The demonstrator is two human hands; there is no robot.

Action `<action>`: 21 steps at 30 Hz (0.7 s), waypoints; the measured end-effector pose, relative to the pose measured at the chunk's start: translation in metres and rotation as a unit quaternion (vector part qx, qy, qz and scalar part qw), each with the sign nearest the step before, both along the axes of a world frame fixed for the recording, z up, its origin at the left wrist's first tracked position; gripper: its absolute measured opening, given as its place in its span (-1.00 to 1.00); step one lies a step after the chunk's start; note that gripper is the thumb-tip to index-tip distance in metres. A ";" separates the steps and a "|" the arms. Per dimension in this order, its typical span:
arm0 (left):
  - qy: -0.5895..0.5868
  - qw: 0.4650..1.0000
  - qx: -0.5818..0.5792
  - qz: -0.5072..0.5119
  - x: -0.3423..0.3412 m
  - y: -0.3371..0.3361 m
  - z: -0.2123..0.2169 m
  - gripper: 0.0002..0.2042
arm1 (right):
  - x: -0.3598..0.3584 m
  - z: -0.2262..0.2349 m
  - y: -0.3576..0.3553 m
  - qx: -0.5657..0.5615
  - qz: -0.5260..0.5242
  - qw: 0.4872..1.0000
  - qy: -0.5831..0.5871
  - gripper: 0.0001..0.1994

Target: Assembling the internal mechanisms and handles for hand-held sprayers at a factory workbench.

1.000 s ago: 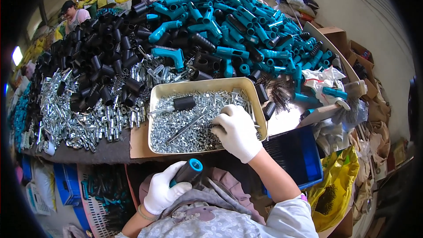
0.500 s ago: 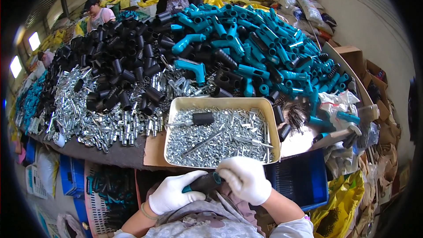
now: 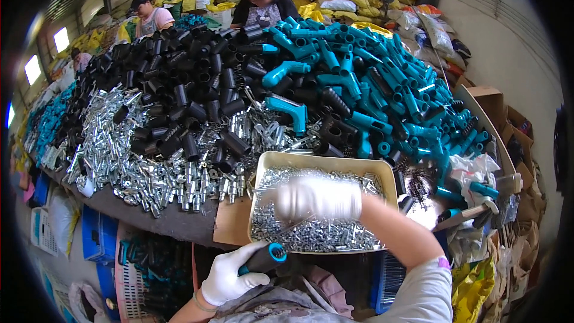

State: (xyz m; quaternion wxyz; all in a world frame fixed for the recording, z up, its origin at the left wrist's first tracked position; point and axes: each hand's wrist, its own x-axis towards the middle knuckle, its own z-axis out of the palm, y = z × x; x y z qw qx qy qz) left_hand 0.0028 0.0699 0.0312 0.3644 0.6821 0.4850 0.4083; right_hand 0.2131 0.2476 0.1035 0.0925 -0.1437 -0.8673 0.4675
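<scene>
My left hand, in a white glove, is closed round a black and teal tool handle. The handle's teal-rimmed open end faces up and right, and a dark coil spring shows inside it. My right hand, also gloved, is over the cream tray and smeared by motion, so its fingers cannot be read. Small silvery metal parts fill the tray. A thin metal rod end sticks out left of the right hand; whether that hand grips it cannot be told.
Behind the tray rise heaps of black sleeves, teal pistol-shaped handles and silvery metal pins. Blue crates and a pink basket stand below at left. Two co-workers are behind the heap.
My right hand has left the handle's open end and moved forward over the tray. My left hand still holds the handle, whose end with the spring now shows. The view has shifted.
</scene>
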 end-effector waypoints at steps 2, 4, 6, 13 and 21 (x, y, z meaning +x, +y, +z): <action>-0.019 0.999 -0.020 0.039 -0.005 -0.003 -0.006 -0.27 | -0.019 0.004 0.073 0.364 -0.205 0.906 0.067 -0.70; -0.028 0.999 -0.025 0.038 -0.004 -0.003 -0.006 -0.26 | -0.024 -0.002 0.137 0.542 -0.392 0.736 -0.103 -0.58; -0.029 0.998 -0.041 0.039 -0.005 -0.006 -0.004 -0.26 | -0.032 -0.023 0.169 0.538 -0.403 0.704 -0.229 -0.52; -0.029 0.997 -0.042 0.050 -0.014 -0.019 -0.006 -0.27 | -0.017 -0.008 0.122 0.428 -0.460 0.776 0.058 -0.63; -0.051 0.998 0.023 -0.021 0.006 -0.027 -0.012 -0.40 | 0.018 -0.011 -0.085 -0.060 -0.508 0.801 0.313 -0.52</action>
